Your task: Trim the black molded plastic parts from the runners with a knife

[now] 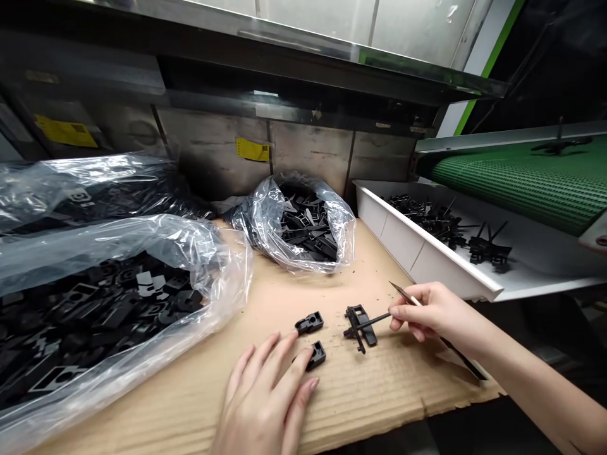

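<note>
My left hand (268,395) rests palm down with fingers stretched out. Its fingertips partly cover a small black plastic piece (317,356) on the cardboard. A second, similar black piece (309,323) lies just beyond the fingers. My right hand (427,313) is closed in a pinch around the thin stem of a black plastic sprue (361,325), whose frame and crossbar are at or just over the cardboard. The same hand also holds a slim, knife-like pointed tool (401,292); its tip points up and left, and a long dark end shows below the wrist.
Cardboard (279,278) covers the bench. Clear bags of black parts stand at left (227,278) and at centre back (348,243). A white tray (427,265) at right holds several sprues, beneath a green conveyor belt (526,177). A metal shelf (303,54) overhangs the back.
</note>
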Motion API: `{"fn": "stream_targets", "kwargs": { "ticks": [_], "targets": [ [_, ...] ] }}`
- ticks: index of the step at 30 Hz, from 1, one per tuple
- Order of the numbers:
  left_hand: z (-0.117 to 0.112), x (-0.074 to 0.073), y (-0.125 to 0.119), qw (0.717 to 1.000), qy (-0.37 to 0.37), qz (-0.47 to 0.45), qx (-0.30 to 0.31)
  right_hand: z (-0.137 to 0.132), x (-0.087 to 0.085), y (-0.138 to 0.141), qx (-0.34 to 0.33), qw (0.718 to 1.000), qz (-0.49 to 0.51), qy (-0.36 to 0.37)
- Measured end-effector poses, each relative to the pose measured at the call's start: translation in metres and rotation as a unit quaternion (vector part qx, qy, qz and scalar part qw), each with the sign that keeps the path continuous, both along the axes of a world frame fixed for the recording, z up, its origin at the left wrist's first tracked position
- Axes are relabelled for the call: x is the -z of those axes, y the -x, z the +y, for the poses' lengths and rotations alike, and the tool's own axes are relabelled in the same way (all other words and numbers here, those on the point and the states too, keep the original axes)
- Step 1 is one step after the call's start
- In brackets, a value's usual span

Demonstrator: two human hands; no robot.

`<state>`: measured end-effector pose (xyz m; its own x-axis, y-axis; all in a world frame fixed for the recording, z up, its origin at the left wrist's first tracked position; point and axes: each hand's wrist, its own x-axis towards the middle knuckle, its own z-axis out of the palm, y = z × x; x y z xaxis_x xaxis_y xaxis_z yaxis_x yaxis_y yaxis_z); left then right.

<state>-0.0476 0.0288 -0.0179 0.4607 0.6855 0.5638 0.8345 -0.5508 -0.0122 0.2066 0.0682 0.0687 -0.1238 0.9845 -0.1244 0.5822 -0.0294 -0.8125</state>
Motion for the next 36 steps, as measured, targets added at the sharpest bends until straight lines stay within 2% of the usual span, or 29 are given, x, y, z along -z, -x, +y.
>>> {"fn": "stream_targets", "kwargs": {
  "ticks": [4, 8, 10, 14, 17, 19, 23, 28, 30, 33, 34, 36],
  "targets": [
    [0.001, -0.002, -0.001, 0.997, 0.059, -0.053, -0.023, -0.013, 0.002, -0.003, 0.052, 0.998, 0.020, -0.021],
    [0.003, -0.011, -0.014, 0.985, 0.140, -0.075, -0.065, -0.037, 0.000, -0.010, 0.132, 0.986, -0.022, -0.100],
    [0.005, -0.016, -0.022, 0.980, 0.172, -0.082, -0.063, -0.043, 0.005, -0.013, 0.150, 0.981, -0.046, -0.113],
    [0.007, -0.018, -0.026, 0.975, 0.196, -0.102, -0.028, -0.038, 0.022, -0.016, 0.098, 0.983, -0.104, -0.115],
    [0.007, -0.014, -0.022, 0.974, 0.190, -0.121, -0.015, -0.035, 0.029, -0.020, 0.050, 0.976, -0.155, -0.142],
    [0.006, -0.012, -0.020, 0.974, 0.189, -0.128, -0.004, -0.039, 0.032, -0.026, 0.044, 0.970, -0.171, -0.170],
    [0.000, -0.017, -0.021, 0.963, 0.186, -0.195, 0.029, -0.051, 0.043, -0.051, 0.138, 0.938, -0.212, -0.237],
    [-0.011, -0.034, -0.038, 0.911, 0.238, -0.328, 0.072, -0.059, 0.060, -0.069, 0.196, 0.890, -0.328, -0.248],
    [-0.012, -0.038, -0.046, 0.895, 0.250, -0.360, 0.084, -0.066, 0.060, -0.060, 0.172, 0.861, -0.380, -0.291],
    [-0.012, -0.037, -0.056, 0.870, 0.267, -0.402, 0.100, -0.078, 0.055, -0.032, 0.038, 0.833, -0.385, -0.396],
    [-0.012, -0.036, -0.058, 0.864, 0.271, -0.412, 0.106, -0.081, 0.053, -0.020, -0.008, 0.837, -0.358, -0.414],
    [-0.011, -0.033, -0.060, 0.858, 0.272, -0.419, 0.117, -0.084, 0.051, 0.002, -0.039, 0.854, -0.304, -0.420]
  ]
}}
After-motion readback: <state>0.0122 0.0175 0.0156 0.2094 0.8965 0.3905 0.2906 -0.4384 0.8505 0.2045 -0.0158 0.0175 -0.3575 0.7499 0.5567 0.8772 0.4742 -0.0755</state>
